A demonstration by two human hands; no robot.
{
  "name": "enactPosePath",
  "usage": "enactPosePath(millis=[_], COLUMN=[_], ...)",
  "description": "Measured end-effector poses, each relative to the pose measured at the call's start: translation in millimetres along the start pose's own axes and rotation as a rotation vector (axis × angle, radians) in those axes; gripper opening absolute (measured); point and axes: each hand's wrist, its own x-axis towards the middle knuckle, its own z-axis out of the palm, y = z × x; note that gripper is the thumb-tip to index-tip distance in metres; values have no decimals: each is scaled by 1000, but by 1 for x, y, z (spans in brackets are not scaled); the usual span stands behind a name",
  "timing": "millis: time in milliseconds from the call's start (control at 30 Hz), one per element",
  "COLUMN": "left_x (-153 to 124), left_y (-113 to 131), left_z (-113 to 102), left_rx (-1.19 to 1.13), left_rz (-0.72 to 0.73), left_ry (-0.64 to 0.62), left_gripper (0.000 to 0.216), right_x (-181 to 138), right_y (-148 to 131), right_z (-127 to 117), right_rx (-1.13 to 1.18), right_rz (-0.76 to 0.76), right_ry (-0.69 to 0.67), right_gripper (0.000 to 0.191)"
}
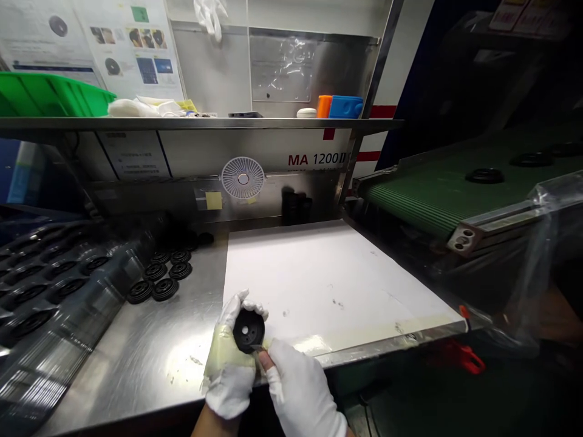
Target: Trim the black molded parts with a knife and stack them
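Note:
In the head view, my left hand (231,355), in a white glove with yellowish tape around it, is closed around a round black plastic part (248,331). The part has a small hole in its middle and its open face is turned up toward me. My right hand (298,385), also gloved but with a bare thumb tip, pinches a small thin blade-like tool (257,348) at the part's lower rim. Most of that tool is hidden by the fingers. Several ribbed black round parts (165,289) lie on the metal table to the left.
A white sheet (314,273) covers the table's right side. Clear plastic trays (86,315) with black parts stand at left. A green conveyor (423,194) carries black parts at right. Above, a shelf (273,124) holds a green bin (50,96); a white fan (243,178) sits below.

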Motion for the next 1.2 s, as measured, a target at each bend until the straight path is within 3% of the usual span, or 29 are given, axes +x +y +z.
enactPosePath(millis=[100, 200, 267, 533, 633, 833, 1000, 1133, 1200], left_x=[2, 5, 9, 20, 16, 10, 16, 16, 14], left_y=[6, 18, 23, 6, 6, 17, 5, 3, 8], left_z=[7, 14, 16, 13, 15, 14, 12, 15, 16], left_rx=[-45, -218, -304, -436, -380, -365, -481, -399, -337], left_rz=[-15, -312, -433, -330, -222, -419, -286, -167, -224], left_ry=[11, -3, -20, 77, 77, 78, 58, 86, 75], left_gripper=[57, 40, 36, 10, 21, 38, 23, 32, 38], right_x=[1, 4, 6, 1, -1, 3, 0, 0, 1], right_y=[-4, -1, 4, 0, -6, 2, -1, -8, -6], right_z=[1, -5, -9, 3, 5, -5, 1, 5, 3], right_rx=[28, 46, 56, -54, -48, -6, -36, -15, -13], right_rz=[-3, 29, 43, 31, 15, 36, 46, 29, 24], right_ry=[-5, -27, -26, 84, 74, 34, 67, 52, 46], right_gripper=[23, 23, 22, 24, 22, 20, 23, 23, 23])
